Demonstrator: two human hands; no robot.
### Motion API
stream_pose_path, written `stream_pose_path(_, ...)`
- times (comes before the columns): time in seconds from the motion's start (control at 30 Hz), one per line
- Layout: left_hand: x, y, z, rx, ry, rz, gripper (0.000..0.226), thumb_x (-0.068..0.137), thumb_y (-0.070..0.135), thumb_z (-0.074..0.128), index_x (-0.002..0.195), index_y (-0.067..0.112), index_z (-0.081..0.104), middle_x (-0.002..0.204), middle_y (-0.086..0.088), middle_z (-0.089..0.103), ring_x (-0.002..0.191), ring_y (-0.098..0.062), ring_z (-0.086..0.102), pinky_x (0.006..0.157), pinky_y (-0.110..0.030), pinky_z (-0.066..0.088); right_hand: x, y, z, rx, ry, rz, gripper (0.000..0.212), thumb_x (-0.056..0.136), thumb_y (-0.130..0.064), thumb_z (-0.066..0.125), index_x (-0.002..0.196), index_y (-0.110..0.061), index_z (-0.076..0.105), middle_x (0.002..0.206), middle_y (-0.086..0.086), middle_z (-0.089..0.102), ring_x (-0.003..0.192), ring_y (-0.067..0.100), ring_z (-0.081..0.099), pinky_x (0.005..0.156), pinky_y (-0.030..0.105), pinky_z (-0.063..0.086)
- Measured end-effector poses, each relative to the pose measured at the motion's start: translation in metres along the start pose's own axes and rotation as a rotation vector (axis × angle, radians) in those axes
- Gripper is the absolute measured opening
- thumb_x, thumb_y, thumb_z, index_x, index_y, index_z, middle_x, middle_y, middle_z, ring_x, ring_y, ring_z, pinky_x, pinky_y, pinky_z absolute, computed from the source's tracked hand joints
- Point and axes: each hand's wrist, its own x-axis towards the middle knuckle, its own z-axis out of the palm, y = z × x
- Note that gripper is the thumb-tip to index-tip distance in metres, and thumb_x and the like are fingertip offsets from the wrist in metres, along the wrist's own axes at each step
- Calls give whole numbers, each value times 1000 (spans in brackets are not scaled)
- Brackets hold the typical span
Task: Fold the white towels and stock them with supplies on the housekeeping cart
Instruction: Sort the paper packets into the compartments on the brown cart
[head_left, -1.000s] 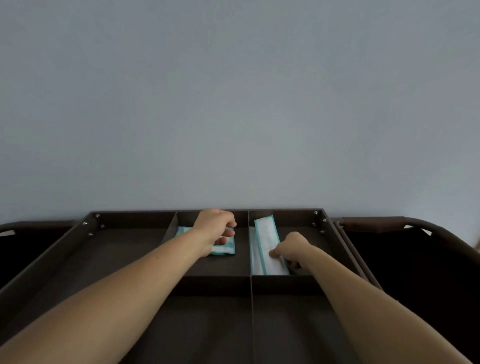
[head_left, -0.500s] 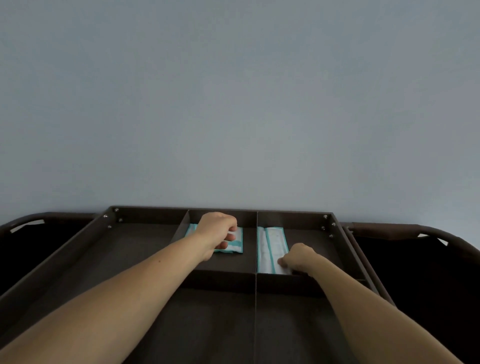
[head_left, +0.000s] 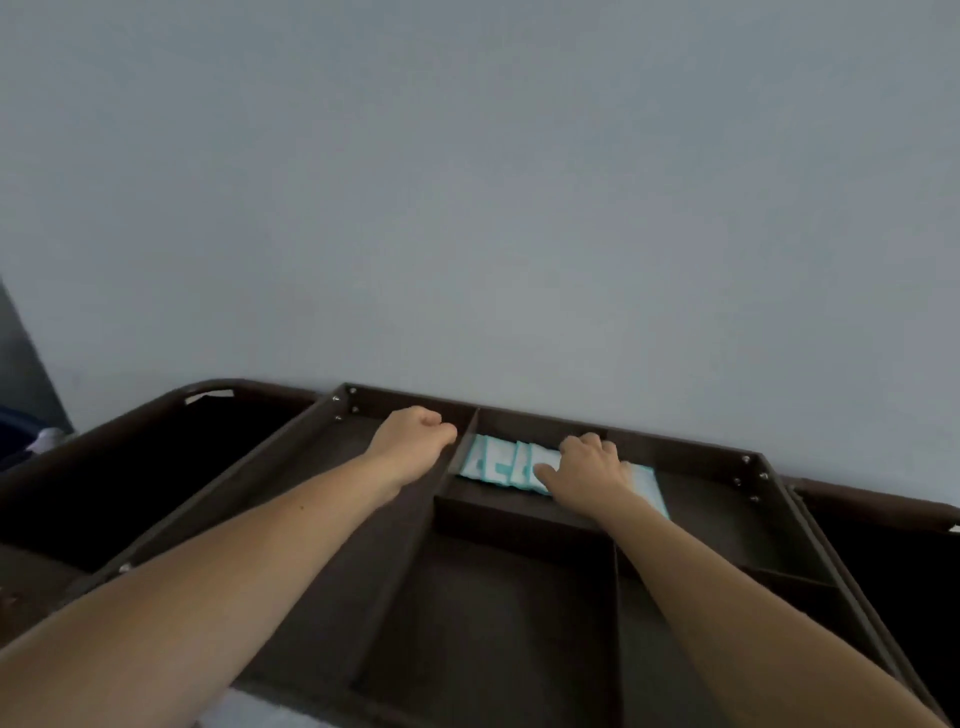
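Dark brown cart tray (head_left: 795, 525), split by dividers. White-and-teal supply packets (head_left: 493, 465) lie in a row in the middle compartment at the tray's far edge. The teal print is too blurred to read. Right hand (head_left: 592, 470) rests on top of the packets, fingers loosely spread, thumb out. Left hand (head_left: 415, 440) is curled into a fist just left of the long divider (head_left: 415, 530), with nothing seen in it.

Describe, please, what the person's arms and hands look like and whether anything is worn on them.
The left forearm and right forearm are bare to the picture's edge, no sleeve in view. The left hand and the right hand are ungloved, and no watch, bracelet or ring shows.
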Motion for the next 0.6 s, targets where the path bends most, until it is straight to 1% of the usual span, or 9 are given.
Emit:
stream_pose_path(0.07, -5, -28, -41, 32, 43, -34, 43, 89, 30, 63, 130, 19, 63, 131, -2, 61, 122, -21, 55, 103, -32, 41, -12, -51, 3, 14, 6, -90, 58, 95, -55, 46, 137, -15, 52, 144, 10, 44, 134, 33, 38, 106, 48, 35)
stream_pose_path(0.13, -17, -59, -87, 63, 85, -57, 56, 90, 34, 61, 142, 17, 53, 144, -4, 53, 131, -24, 50, 108, -34, 40, -28, -107, 11, 31, 6, -185, 60, 97, -58, 42, 138, -16, 52, 147, 9, 43, 137, 32, 36, 107, 48, 34)
stream_pose_path(0.23, -43, -117, -165, 92, 136, -112, 57, 90, 36, 60, 144, 18, 50, 145, -5, 52, 120, -21, 54, 98, -32, 43, -57, -196, 32, 62, -39, -293, 62, 97, -62, 37, 141, -20, 50, 151, 7, 40, 141, 31, 33, 111, 50, 30)
stream_pose_path(0.3, -67, -161, -219, 111, 153, -164, 62, 94, 37, 59, 150, 19, 41, 146, -5, 49, 110, -18, 56, 91, -31, 43, -80, -256, 51, 67, -92, -370, 64, 97, -64, 33, 143, -22, 48, 154, 5, 37, 143, 30, 30, 112, 53, 28)
stream_pose_path(0.37, -92, -203, -273, 143, 176, -218, 64, 95, 37, 58, 153, 19, 36, 142, -6, 51, 98, -14, 56, 90, -29, 43, -104, -313, 72, 78, -129, -456, 65, 97, -65, 31, 144, -22, 47, 156, 5, 35, 144, 29, 29, 112, 55, 27)
stream_pose_path(0.43, -117, -239, -322, 186, 188, -290, 60, 92, 40, 58, 147, 20, 44, 135, -8, 55, 106, -21, 59, 98, -35, 49, -128, -365, 94, 76, -168, -530, 66, 98, -65, 30, 145, -22, 45, 157, 6, 34, 145, 29, 28, 113, 56, 26)
stream_pose_path(0.5, -143, -266, -362, 253, 204, -368, 62, 82, 46, 57, 137, 18, 54, 124, -7, 59, 107, -27, 60, 95, -43, 53, -149, -412, 116, 54, -208, -587, 67, 99, -65, 29, 149, -22, 40, 158, 5, 32, 146, 29, 26, 115, 57, 24)
stream_pose_path(0.57, -161, -294, -394, 290, 238, -443, 77, 73, 51, 55, 141, 17, 50, 131, -8, 55, 112, -31, 58, 96, -46, 52, -164, -455, 131, 38, -230, -646, 66, 100, -64, 29, 150, -22, 39, 158, 4, 31, 147, 28, 24, 116, 58, 22)
stream_pose_path(0.6, -166, -309, -407, 291, 250, -468, 78, 75, 51, 55, 145, 16, 46, 137, -9, 51, 117, -32, 56, 98, -46, 50, -169, -475, 136, 39, -231, -678, 65, 100, -63, 30, 149, -22, 40, 158, 4, 32, 147, 29, 24, 116, 58, 22)
